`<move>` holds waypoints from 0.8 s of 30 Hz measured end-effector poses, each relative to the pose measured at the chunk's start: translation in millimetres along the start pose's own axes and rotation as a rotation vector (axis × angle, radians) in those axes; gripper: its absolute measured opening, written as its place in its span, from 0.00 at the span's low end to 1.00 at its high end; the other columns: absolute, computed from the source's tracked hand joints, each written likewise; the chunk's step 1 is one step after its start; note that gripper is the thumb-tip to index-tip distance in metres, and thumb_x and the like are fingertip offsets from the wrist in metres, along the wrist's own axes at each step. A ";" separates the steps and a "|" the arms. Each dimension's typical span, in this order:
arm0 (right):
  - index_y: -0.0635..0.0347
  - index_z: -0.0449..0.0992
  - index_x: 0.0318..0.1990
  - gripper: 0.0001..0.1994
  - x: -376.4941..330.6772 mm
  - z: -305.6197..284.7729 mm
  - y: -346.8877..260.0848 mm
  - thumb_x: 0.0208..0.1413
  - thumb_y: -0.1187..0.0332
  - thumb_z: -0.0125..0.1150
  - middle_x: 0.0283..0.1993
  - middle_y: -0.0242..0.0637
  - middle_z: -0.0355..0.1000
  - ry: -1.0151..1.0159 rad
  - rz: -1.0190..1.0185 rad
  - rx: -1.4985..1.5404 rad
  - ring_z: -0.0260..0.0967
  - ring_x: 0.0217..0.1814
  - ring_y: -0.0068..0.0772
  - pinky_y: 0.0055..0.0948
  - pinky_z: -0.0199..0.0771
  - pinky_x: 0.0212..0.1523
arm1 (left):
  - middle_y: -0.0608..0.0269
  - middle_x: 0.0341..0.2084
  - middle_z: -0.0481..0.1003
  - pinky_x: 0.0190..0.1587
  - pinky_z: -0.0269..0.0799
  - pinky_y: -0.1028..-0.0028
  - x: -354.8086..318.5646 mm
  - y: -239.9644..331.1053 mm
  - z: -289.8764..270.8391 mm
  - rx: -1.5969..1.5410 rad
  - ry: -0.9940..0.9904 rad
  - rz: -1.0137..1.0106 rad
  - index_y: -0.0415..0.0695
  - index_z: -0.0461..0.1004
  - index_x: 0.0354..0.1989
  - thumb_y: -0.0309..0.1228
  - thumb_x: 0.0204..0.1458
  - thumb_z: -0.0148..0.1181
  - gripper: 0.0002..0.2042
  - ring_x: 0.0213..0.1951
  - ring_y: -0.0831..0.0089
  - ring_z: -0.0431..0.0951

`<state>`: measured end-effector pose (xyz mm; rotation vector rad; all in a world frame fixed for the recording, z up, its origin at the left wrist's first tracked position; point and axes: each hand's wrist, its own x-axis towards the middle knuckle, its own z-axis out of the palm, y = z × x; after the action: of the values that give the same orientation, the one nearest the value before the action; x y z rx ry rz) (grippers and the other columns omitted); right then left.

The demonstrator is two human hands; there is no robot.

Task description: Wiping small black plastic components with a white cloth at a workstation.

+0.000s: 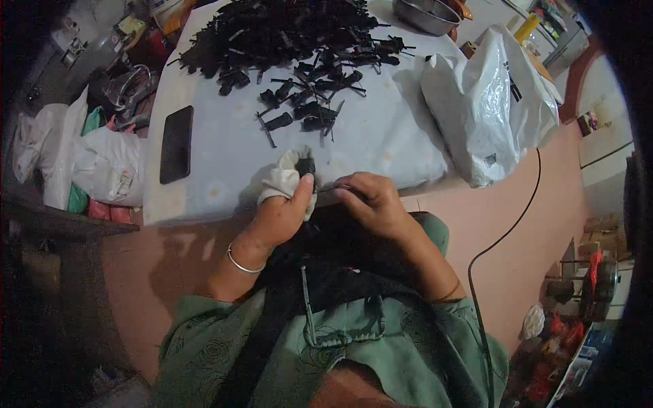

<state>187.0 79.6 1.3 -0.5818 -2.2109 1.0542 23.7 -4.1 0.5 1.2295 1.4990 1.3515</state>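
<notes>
My left hand (277, 219), with a bangle on its wrist, is closed round a white cloth (281, 179) and a small black plastic part (307, 166) at the table's near edge. The part's upper end sticks out above the thumb. Beside it, my right hand (374, 204) pinches a thin dark piece (327, 189) that points towards the part; its kind is too small to make out. Just beyond the hands lie several loose black plastic parts (277, 122) with thin stems. They spread out from a large heap (279, 34) of similar parts at the far side.
A black phone (177, 144) lies on the left of the white-covered table (224, 163). A white plastic bag (476, 109) stands at its right edge, with a metal bowl (428, 15) behind. Filled bags (109, 163) sit off to the left. A black cable (507, 234) hangs at right.
</notes>
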 end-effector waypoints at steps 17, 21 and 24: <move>0.65 0.64 0.23 0.14 7.5 18.0 -10.8 0.58 0.66 0.45 0.17 0.35 0.58 -0.104 0.169 0.198 0.52 0.22 0.20 0.24 0.58 0.24 | 0.51 0.32 0.68 0.34 0.66 0.70 -4.3 -15.3 8.1 0.397 0.027 0.502 0.36 0.65 0.41 0.23 0.46 0.49 0.12 0.31 0.60 0.70; 0.65 0.64 0.23 0.15 7.7 26.6 -11.8 0.59 0.65 0.44 0.17 0.31 0.58 -0.066 0.195 0.241 0.51 0.23 0.18 0.23 0.58 0.25 | 0.47 0.34 0.68 0.32 0.66 0.64 -6.1 -16.3 5.6 0.656 0.038 0.690 0.37 0.66 0.37 0.24 0.45 0.50 0.10 0.32 0.52 0.69; 0.64 0.65 0.23 0.15 6.2 30.1 -5.0 0.59 0.64 0.44 0.18 0.27 0.57 -0.074 0.174 0.341 0.51 0.24 0.16 0.22 0.58 0.25 | 0.48 0.30 0.68 0.33 0.65 0.65 -7.6 8.5 3.0 0.575 -0.024 0.527 0.38 0.66 0.37 0.25 0.44 0.51 0.10 0.32 0.53 0.70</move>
<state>161.2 64.4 -7.5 -0.5955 -2.0039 1.5259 29.8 -10.8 8.0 2.1104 1.6764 1.2418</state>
